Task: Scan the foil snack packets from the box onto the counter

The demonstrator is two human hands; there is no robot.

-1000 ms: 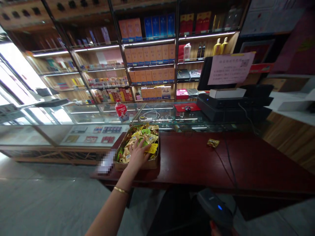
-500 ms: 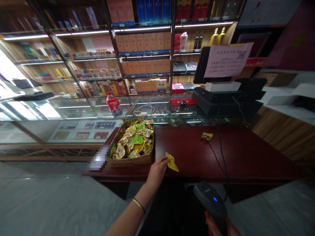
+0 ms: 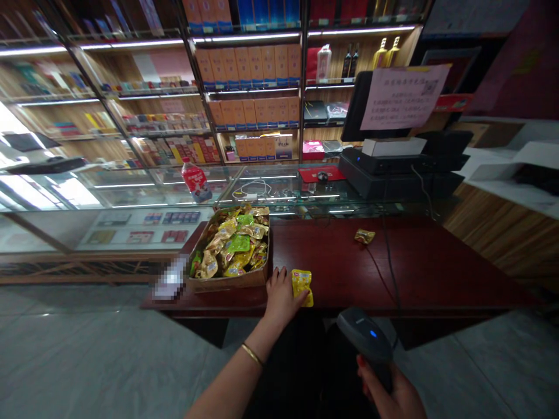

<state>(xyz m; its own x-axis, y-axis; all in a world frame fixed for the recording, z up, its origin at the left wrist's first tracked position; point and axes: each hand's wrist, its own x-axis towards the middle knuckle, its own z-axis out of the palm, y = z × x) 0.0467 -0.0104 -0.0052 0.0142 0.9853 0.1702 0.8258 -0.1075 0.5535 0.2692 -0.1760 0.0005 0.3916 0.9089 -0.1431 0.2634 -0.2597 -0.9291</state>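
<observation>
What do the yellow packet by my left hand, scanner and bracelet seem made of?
Yellow packet: probably glossy plastic film, given its bright sheen.
Scanner: likely plastic, its smooth dark shell showing soft highlights.
Bracelet: gold-toned, probably polished metal, judging by its shine.

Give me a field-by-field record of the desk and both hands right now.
left hand: fingers at the desk, thumb over the lower part of a yellow packet
right hand: wrapped around a dark scanner
box: cardboard, on the desk, full of gold, green and yellow packets
loose gold packet: farther right on the desk
</observation>
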